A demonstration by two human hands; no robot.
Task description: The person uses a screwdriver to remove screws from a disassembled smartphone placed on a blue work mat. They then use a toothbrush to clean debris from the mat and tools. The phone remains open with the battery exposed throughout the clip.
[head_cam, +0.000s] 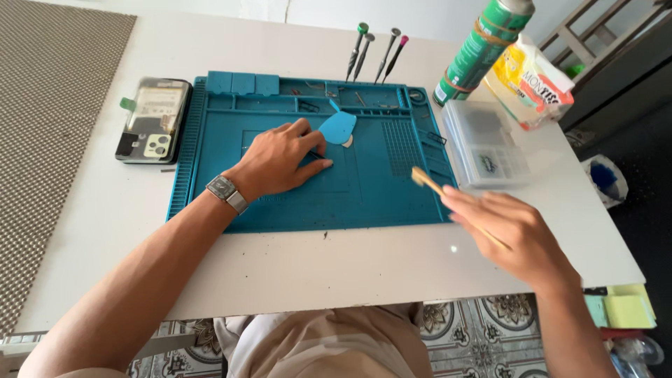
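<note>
Head view: left hand lies palm-down on the blue work mat, fingers loosely together, thumb tip on a thin dark tool, next to a blue teardrop pick. Right hand hovers over mat's right edge, fingers pinched on a pale wooden-handled brush, motion-blurred. Opened phone left of mat, screwdrivers upright behind, clear parts box and green spray can right.
</note>
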